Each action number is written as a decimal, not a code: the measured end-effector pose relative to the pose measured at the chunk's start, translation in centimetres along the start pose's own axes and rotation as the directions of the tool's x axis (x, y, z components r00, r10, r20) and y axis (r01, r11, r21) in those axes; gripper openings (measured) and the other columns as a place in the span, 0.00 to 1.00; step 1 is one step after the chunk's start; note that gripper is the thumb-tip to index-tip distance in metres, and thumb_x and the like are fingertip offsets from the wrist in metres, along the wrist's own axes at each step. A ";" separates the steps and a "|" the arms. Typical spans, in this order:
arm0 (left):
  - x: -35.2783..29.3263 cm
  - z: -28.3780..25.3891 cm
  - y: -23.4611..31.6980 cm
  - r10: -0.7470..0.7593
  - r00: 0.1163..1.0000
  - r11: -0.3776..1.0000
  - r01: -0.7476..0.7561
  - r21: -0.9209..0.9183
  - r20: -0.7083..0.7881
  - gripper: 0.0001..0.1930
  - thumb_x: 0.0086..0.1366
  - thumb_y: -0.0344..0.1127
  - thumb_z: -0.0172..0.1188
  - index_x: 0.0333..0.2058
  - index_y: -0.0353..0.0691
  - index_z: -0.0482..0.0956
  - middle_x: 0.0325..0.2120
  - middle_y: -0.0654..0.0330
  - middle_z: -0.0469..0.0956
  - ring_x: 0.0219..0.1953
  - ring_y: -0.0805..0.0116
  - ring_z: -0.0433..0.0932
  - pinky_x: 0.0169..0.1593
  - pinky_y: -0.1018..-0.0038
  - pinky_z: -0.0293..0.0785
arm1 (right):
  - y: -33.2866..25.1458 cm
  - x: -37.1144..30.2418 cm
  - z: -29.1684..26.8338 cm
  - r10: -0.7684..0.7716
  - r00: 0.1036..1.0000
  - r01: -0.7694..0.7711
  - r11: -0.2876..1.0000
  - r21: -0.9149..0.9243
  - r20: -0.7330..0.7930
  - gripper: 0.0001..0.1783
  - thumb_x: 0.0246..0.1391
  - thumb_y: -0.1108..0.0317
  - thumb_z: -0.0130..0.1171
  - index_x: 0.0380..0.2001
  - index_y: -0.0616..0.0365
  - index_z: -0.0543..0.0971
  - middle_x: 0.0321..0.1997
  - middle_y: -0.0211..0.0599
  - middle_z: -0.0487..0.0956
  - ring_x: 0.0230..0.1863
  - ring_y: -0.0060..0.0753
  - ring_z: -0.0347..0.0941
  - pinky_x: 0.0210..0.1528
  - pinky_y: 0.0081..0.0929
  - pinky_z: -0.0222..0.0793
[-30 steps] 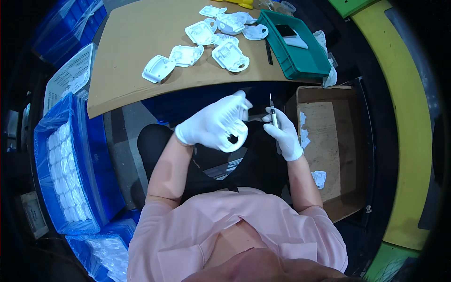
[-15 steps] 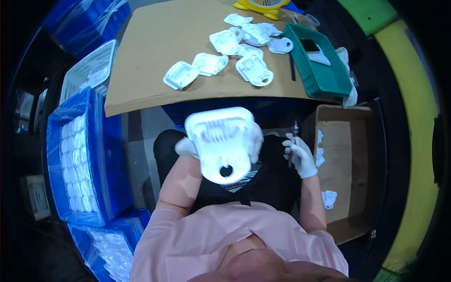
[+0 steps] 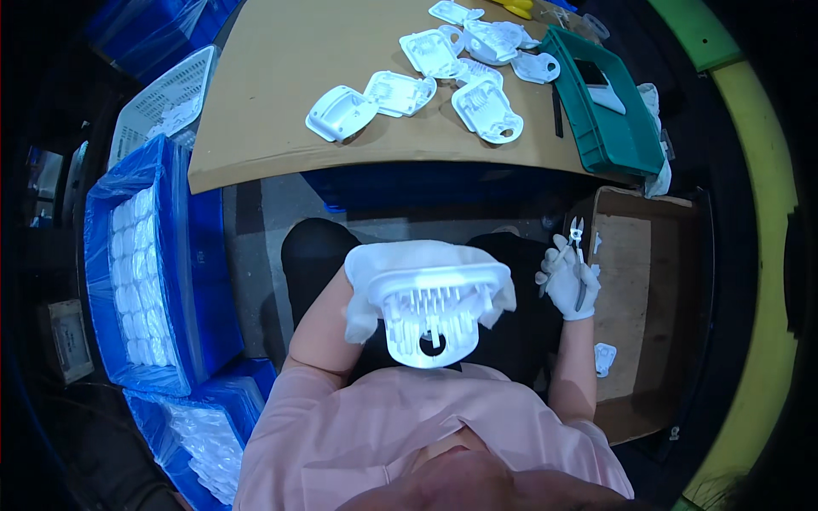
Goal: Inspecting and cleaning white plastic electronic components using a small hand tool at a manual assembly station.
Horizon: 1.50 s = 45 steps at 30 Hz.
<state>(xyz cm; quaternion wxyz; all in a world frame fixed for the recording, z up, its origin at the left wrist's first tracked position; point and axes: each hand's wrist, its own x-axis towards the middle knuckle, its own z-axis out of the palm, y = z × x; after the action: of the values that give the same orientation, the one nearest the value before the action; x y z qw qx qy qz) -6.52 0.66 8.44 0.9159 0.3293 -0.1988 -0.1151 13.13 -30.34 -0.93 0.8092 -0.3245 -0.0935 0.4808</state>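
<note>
Hands gloved in white and well apart, a person in pink (image 3: 366, 434) holds a white plastic part (image 3: 433, 294) above the lap, the left hand (image 3: 363, 313) clamped around its sides, while the right hand (image 3: 565, 285) grips slim nippers (image 3: 578, 236), blades parted, beside a cardboard box (image 3: 620, 289). Similar white pieces (image 3: 484, 109) lie strewn across a brown tabletop (image 3: 256, 102), near a green tray (image 3: 626, 157).

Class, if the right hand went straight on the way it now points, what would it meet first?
Led by the cutters, the right hand would probably meet the table edge first, near the green tray. Depth is unclear, so it might pass underneath instead.
</note>
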 end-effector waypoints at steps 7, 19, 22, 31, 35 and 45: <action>0.6 -1.0 -1.3 0.195 0.968 0.878 -0.243 -0.412 -0.155 0.26 0.64 0.43 0.55 0.52 0.27 0.70 0.46 0.43 0.75 0.44 0.54 0.77 0.46 0.63 0.77 | 0.1 0.7 0.4 0.062 0.998 -0.061 0.997 0.037 -0.021 0.39 0.48 0.55 0.63 0.60 0.59 0.62 0.48 0.41 0.74 0.43 0.34 0.70 0.46 0.37 0.66; 3.4 -8.5 -2.5 0.154 0.980 0.985 -0.162 -0.059 -0.123 0.49 0.44 0.58 0.73 0.59 0.34 0.63 0.50 0.48 0.73 0.48 0.57 0.78 0.51 0.64 0.77 | -0.8 6.9 4.7 -0.331 0.859 -0.151 0.566 -0.810 -0.391 0.29 0.52 0.59 0.61 0.54 0.62 0.69 0.36 0.31 0.75 0.29 0.22 0.70 0.32 0.21 0.65; 2.9 -10.8 -2.6 0.199 0.916 0.978 -0.207 0.014 -0.349 0.47 0.46 0.61 0.70 0.58 0.37 0.63 0.49 0.52 0.74 0.48 0.60 0.77 0.51 0.62 0.76 | -2.4 12.6 7.0 -0.569 0.806 -0.271 -0.107 -0.957 -0.165 0.28 0.46 0.57 0.64 0.49 0.60 0.73 0.39 0.40 0.77 0.34 0.40 0.75 0.39 0.32 0.70; 2.9 -13.2 -2.5 0.159 0.831 0.980 -0.197 -0.015 -0.534 0.29 0.61 0.54 0.61 0.55 0.43 0.68 0.47 0.58 0.76 0.48 0.58 0.77 0.53 0.58 0.74 | -4.6 20.6 7.0 -0.672 0.738 -0.453 -0.419 -0.787 -0.067 0.26 0.47 0.47 0.57 0.45 0.53 0.77 0.49 0.45 0.74 0.54 0.46 0.69 0.55 0.41 0.66; 1.9 -14.6 -3.1 0.161 0.846 0.979 -0.202 -0.026 -0.508 0.38 0.55 0.60 0.63 0.58 0.42 0.65 0.51 0.52 0.73 0.53 0.47 0.73 0.58 0.52 0.69 | -2.7 16.2 5.6 -0.732 0.632 -0.157 -0.440 -0.884 0.252 0.20 0.46 0.58 0.63 0.41 0.56 0.77 0.46 0.43 0.75 0.51 0.47 0.69 0.55 0.39 0.64; 4.0 -12.3 -4.0 0.107 0.835 0.993 -0.061 0.101 -0.539 0.40 0.61 0.59 0.57 0.61 0.35 0.60 0.54 0.51 0.71 0.54 0.54 0.73 0.60 0.59 0.68 | 0.9 -7.9 -2.5 -0.798 0.573 -0.713 -0.375 -0.592 -0.185 0.31 0.42 0.70 0.64 0.52 0.63 0.68 0.51 0.53 0.69 0.54 0.56 0.64 0.57 0.43 0.59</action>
<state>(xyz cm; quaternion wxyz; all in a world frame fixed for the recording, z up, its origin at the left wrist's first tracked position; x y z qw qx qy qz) 2.18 3.14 -1.64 0.9248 0.3757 0.0503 0.0314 9.56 -37.79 -2.16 0.0666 -0.9869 -0.0790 -0.1242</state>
